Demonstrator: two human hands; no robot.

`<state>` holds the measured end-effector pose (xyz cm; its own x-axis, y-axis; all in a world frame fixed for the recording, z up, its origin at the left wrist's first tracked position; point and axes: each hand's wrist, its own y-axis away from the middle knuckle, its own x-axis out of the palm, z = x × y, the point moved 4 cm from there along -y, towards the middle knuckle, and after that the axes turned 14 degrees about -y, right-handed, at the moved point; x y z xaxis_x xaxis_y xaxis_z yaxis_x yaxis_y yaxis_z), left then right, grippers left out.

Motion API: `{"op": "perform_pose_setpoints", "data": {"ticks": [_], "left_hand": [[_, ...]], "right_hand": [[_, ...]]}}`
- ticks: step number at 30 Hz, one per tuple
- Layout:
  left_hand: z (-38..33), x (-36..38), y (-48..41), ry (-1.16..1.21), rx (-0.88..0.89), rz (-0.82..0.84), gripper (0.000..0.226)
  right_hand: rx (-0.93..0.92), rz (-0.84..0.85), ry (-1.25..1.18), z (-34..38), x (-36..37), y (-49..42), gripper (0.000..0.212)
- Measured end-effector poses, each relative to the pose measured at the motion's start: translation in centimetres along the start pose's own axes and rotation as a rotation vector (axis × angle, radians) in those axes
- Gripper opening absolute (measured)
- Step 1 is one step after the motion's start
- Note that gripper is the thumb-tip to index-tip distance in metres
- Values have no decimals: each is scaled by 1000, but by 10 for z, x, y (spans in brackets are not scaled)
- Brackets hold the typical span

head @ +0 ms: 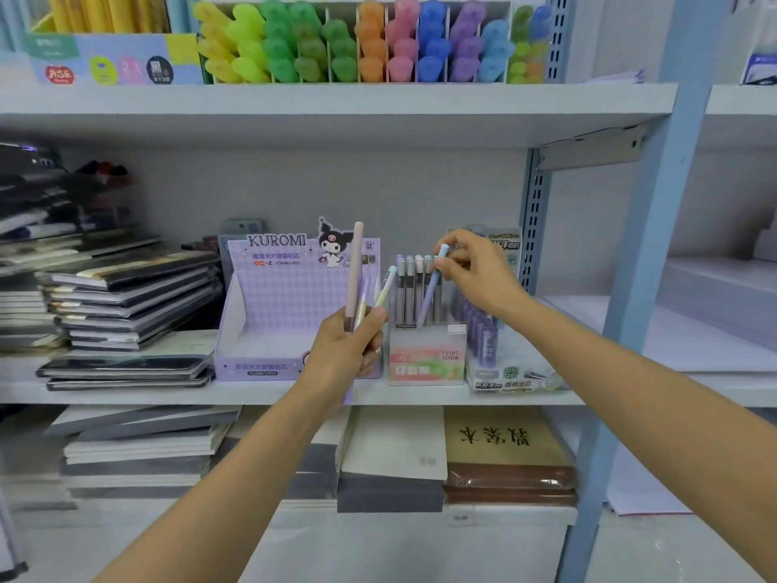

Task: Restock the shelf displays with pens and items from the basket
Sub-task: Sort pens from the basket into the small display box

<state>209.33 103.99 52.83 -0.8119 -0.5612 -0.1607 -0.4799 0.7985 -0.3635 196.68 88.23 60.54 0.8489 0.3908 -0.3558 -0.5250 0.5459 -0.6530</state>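
My left hand point(351, 345) grips a small bunch of pastel pens point(355, 284) upright in front of the purple Kuromi display box point(269, 313): a tall pink one, a yellowish one and a green one. My right hand point(473, 273) pinches a blue-lilac pen point(431, 288) by its top end, its tip slanting down into the clear Fruit Soda pen holder point(426, 357). Several grey-capped pens stand in that holder. No basket is in view.
A lead-refill display point(498, 330) stands right of the holder. Stacked notebooks point(130, 305) fill the shelf's left side. Coloured highlighters point(357, 44) line the shelf above. More notebooks point(391, 456) lie below. A blue upright post point(656, 246) bounds the right.
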Motion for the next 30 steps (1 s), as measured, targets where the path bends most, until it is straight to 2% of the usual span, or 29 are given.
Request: {"op": "perform_pose_setpoints", "data": {"ticks": [3,7,13,18,20,22,24,25,28,30], "left_hand": [[-2,0,1,-18,-5,6,22],[-3,0,3,-37,-9,17,21],[-4,1,4,-57,2,36,20],[-7,0,8,-95,20,60,20],[-8,1,11,-115,26,70,19],[-10,2,13,-146,31,78,18],[-11,5,16,-184,38,78,18],[-12,7,17,-203,41,77,18],[-14,12,22,-221,34,76,20],[-15,12,23,-189,9,80,19]], "right_hand": [[-11,26,6,1,5,-1,8],[-41,22,35,2,8,-2,26],[-91,-78,135,-4,11,-4,11],[-54,-44,307,-5,9,-2,23],[-40,-52,189,3,5,4,28],[-35,-69,-123,19,1,13,30],[3,6,-452,35,1,21,29],[18,68,-530,42,3,25,27],[19,219,-520,59,10,33,14],[24,208,-567,63,8,35,7]]}}
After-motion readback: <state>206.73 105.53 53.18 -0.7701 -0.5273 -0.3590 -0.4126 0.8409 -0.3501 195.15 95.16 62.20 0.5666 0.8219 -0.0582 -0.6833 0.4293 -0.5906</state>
